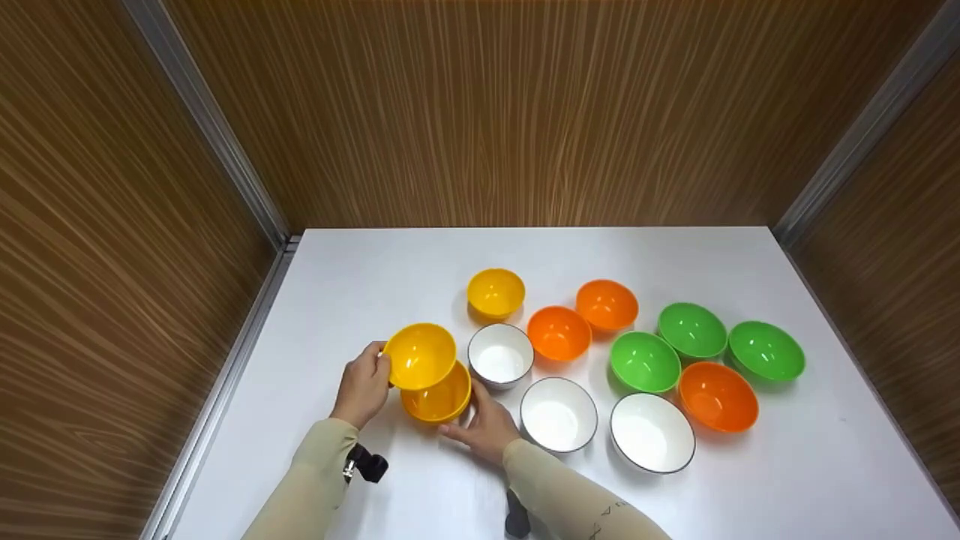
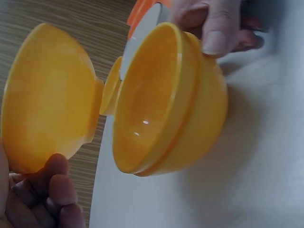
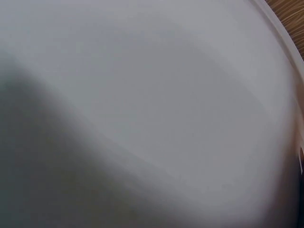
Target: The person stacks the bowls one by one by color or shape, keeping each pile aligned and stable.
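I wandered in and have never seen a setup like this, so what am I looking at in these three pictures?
No machine arm shows here: the hands are a person's own. The wide picture comes from a camera worn on the head, looking forward and down. The other two come from wrist cameras: the left shows yellow bowls up close, the right mostly a blurred pale surface.

The left hand holds up a yellow bowl. The right hand holds the lower yellow bowls, apparently two nested together.

On the white table are another yellow bowl farther back, three white bowls with dark rims, three orange bowls and three green bowls.
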Demonstrator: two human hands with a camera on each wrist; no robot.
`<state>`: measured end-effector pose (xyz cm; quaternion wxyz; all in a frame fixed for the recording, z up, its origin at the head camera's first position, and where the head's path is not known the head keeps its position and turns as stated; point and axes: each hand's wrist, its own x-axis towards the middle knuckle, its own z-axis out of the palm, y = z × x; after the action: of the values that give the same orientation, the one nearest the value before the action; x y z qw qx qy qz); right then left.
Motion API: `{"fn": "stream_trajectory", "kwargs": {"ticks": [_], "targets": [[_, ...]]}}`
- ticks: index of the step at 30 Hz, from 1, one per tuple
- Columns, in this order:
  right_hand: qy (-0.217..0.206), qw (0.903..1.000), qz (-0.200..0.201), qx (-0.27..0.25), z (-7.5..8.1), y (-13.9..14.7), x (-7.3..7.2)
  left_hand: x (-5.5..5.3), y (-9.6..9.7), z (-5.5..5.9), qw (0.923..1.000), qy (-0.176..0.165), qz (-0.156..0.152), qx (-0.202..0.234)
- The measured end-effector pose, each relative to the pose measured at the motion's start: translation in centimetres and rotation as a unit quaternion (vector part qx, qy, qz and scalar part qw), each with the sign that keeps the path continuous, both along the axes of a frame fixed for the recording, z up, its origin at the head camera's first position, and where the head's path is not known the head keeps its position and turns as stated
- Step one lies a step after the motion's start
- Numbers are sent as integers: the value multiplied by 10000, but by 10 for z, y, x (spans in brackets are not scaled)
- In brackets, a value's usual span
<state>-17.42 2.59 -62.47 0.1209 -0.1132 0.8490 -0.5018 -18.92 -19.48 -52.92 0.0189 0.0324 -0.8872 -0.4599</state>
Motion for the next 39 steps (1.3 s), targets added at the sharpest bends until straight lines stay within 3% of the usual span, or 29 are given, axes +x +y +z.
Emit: {"fn": "stream_trajectory", "kwargs": {"ticks": [3, 19, 29, 39], "targets": [[172, 9998, 32, 88, 0, 1, 0, 2, 3, -5, 9996, 173, -2, -215], [232, 9997, -36, -32, -1, 0, 0, 9, 15, -33, 9943, 593, -125, -876], [315, 9995, -4, 15, -2, 0, 0, 9, 16, -43, 9912, 857, 22, -1010], [382, 9992, 15, 107, -3, 0, 1, 6, 16, -51, 9924, 934, 191, -776]]}}
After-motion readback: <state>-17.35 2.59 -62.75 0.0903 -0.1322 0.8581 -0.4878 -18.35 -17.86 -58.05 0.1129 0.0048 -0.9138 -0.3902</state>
